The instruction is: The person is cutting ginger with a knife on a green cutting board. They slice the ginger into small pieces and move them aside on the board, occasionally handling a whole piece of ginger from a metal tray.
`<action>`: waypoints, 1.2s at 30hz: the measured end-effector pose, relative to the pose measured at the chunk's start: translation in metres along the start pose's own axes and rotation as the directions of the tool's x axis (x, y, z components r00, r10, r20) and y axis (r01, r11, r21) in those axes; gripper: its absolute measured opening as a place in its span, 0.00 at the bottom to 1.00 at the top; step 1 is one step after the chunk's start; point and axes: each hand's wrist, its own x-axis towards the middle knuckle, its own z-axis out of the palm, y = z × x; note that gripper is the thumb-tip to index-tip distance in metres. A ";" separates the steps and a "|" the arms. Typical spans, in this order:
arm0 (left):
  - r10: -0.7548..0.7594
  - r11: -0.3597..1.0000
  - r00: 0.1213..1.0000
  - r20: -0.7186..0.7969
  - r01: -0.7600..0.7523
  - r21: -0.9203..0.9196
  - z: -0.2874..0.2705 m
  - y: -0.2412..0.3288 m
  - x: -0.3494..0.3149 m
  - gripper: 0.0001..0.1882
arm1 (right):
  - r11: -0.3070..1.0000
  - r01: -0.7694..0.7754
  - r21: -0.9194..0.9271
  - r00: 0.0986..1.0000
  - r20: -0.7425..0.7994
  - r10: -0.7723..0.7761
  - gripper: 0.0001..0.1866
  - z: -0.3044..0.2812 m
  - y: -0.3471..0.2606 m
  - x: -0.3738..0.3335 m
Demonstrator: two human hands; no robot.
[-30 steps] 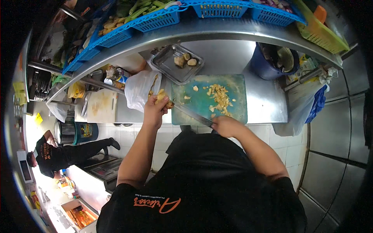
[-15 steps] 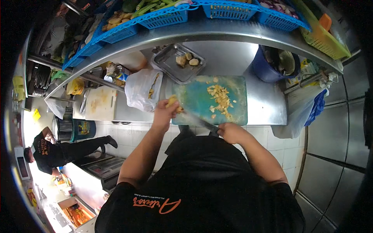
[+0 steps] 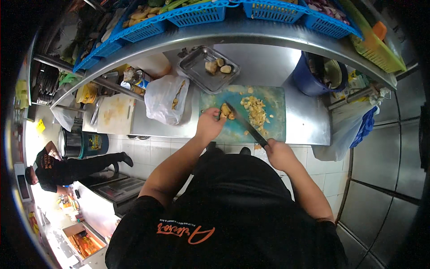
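On the teal cutting board [image 3: 277, 96], my left hand [image 3: 210, 124] holds a knobbly yellow-tan piece of ginger [image 3: 227, 112] down with its fingertips. My right hand [image 3: 278, 154] is closed round the handle of a kitchen knife [image 3: 249, 126]. The dark blade slants up and left, its tip end against the right side of the ginger. A loose heap of pale yellow ginger slices [image 3: 256, 113] lies to the right of the blade. Beyond the board's far left corner, a steel tray [image 3: 195, 69] bears a few larger chunks.
A white plastic bag [image 3: 163, 105] stands left of the board, and a blue bucket [image 3: 304, 78] at the far right. Blue baskets [image 3: 197, 18] of vegetables line a steel shelf [image 3: 251, 38] overhead. A pale board [image 3: 115, 114] lies further left. Another person [image 3: 60, 166] is at lower left.
My left hand has brought the ginger rightward from the board's left edge onto the board. The knife, blurred before, now has its blade raised to the ginger; my right hand has shifted slightly right.
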 end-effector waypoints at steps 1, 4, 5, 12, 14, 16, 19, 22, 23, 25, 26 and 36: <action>0.082 0.997 0.996 -0.020 -0.083 -0.003 0.001 0.000 0.000 0.18 | 0.999 0.021 -0.032 1.000 0.004 -0.021 0.10 0.003 -0.005 0.001; 0.204 0.978 0.978 -0.032 -0.202 0.052 0.001 -0.001 0.001 0.14 | 0.990 0.063 -0.128 0.998 0.035 -0.059 0.10 0.005 -0.014 0.006; 0.243 0.965 0.970 -0.021 -0.240 0.108 0.001 -0.002 0.001 0.12 | 0.978 0.083 -0.191 0.995 0.063 -0.072 0.11 0.004 -0.017 0.008; 0.345 0.932 0.934 -0.092 -0.329 0.152 0.002 -0.010 0.000 0.11 | 0.928 0.111 -0.355 0.977 0.209 -0.037 0.16 -0.016 -0.049 0.014; 0.306 0.946 0.947 -0.095 -0.292 0.141 0.003 -0.005 0.000 0.11 | 0.956 0.098 -0.277 0.981 0.189 -0.046 0.15 0.003 -0.049 0.026; 0.299 0.946 0.953 -0.056 -0.288 0.150 0.001 0.002 -0.001 0.10 | 0.967 0.075 -0.244 0.985 0.172 -0.033 0.15 0.030 -0.044 0.054; 0.288 0.948 0.957 -0.033 -0.281 0.147 -0.001 -0.001 0.001 0.10 | 0.970 0.079 -0.231 0.984 0.171 -0.039 0.16 0.031 -0.043 0.070; 0.235 0.970 0.968 -0.083 -0.229 0.076 -0.005 -0.023 0.005 0.12 | 0.975 0.098 -0.198 0.985 0.158 -0.067 0.16 0.032 -0.022 0.060; 0.167 0.986 0.977 -0.129 -0.166 0.016 -0.009 -0.027 0.005 0.14 | 0.982 0.112 -0.152 0.986 0.141 -0.091 0.16 0.030 -0.015 0.051; 0.157 0.987 0.977 -0.144 -0.149 0.066 -0.021 -0.029 0.003 0.16 | 0.993 0.110 -0.038 0.977 0.189 -0.101 0.14 0.013 -0.006 0.023; 0.156 0.984 0.977 -0.149 -0.139 0.115 -0.025 -0.022 0.003 0.18 | 0.994 0.102 -0.037 0.978 0.189 -0.093 0.14 0.005 -0.002 0.007; 0.420 0.792 0.815 0.399 -0.544 0.277 -0.015 0.037 0.037 0.19 | 0.998 -0.047 0.031 0.998 0.036 0.045 0.13 -0.007 0.006 -0.020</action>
